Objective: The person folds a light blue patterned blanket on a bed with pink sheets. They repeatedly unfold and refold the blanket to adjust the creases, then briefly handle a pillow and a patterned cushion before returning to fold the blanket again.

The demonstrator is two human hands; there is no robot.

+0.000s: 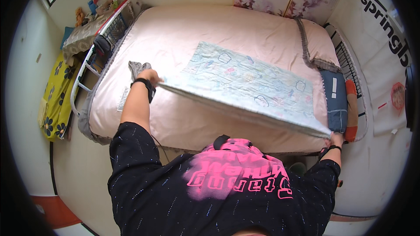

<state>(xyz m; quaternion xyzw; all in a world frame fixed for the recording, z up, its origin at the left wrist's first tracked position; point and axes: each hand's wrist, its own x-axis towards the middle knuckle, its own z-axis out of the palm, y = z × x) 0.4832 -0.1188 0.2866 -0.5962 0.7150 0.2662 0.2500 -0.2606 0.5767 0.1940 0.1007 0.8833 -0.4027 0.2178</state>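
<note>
A light blue patterned cloth [242, 75] is stretched over the pink bedsheet [203, 23]. Its far part lies on the bed, and its near edge is lifted between my hands. My left hand [150, 76] pinches the near left corner, while my right hand [335, 138] grips the near right corner beside the bed's front edge. Just behind my left hand, a crumpled grey cloth [136, 68] rests on the sheet. A flat, pale patterned item [123, 100] lies by my left forearm, partly hidden by it.
At the right end are a pink pillow [318, 42], a blue pillow [335, 105] and an orange-brown cushion [352, 105] against a white metal bed rail [362, 111]. Another rail [76, 88] bounds the left end. Beyond it stands a cloth-covered table [83, 36] with small objects.
</note>
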